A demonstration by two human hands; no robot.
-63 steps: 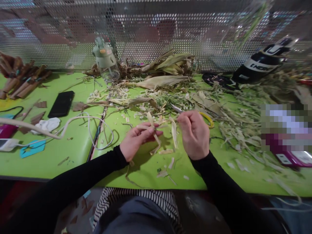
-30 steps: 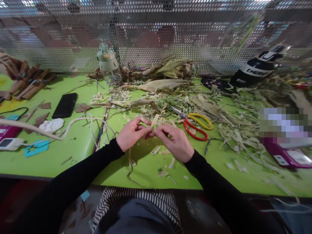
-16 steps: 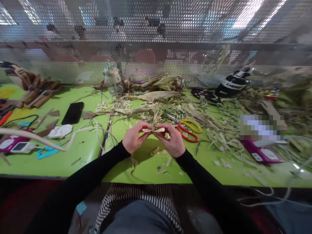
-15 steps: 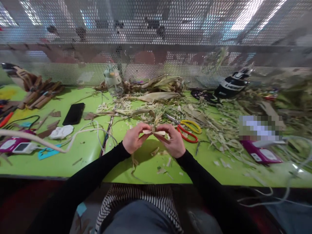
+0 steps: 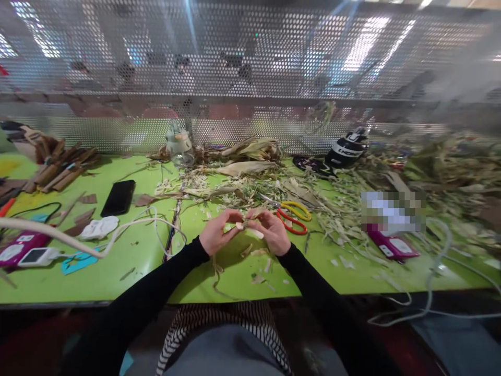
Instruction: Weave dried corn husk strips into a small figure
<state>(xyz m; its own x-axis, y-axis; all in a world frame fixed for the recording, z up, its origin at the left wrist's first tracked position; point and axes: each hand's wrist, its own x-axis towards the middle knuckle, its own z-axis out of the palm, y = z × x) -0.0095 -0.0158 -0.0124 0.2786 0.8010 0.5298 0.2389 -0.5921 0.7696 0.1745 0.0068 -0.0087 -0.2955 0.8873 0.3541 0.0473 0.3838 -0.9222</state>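
Lying at the far left of the green table (image 5: pixel 117 271) are a bundle of brown sticks (image 5: pixel 62 167), a pink device (image 5: pixel 23 248) and a white cable (image 5: pixel 97 245) that is curling across the top. A black phone (image 5: pixel 118 197) is resting flat near a white rag (image 5: pixel 99 227). Further back, a bottle (image 5: pixel 179 146) is standing upright against the mesh screen (image 5: pixel 250 78).

Near the middle, the left hand (image 5: pixel 216 236) is curling its fingers and pinching one end of a pale husk strip (image 5: pixel 246 227); the right hand (image 5: pixel 273 232) is pinching the other end, so both hands are meeting just above the table near its front edge. Black sleeves (image 5: pixel 156 287) are covering both arms. Small husk scraps (image 5: pixel 254 253) are lying under and just before the hands.

Behind the hands, a pile of husks (image 5: pixel 242 159) is spreading along the screen. Just beside the right hand, scissors (image 5: pixel 291 216) with yellow and red handles are lying flat, apart from the fingers. Further right, a black-and-white shoe (image 5: pixel 346 149) is sitting by the screen, another pink device (image 5: pixel 391 246) is lying among shreds, and a heap of dry leaves (image 5: pixel 442 167) is filling the right end.
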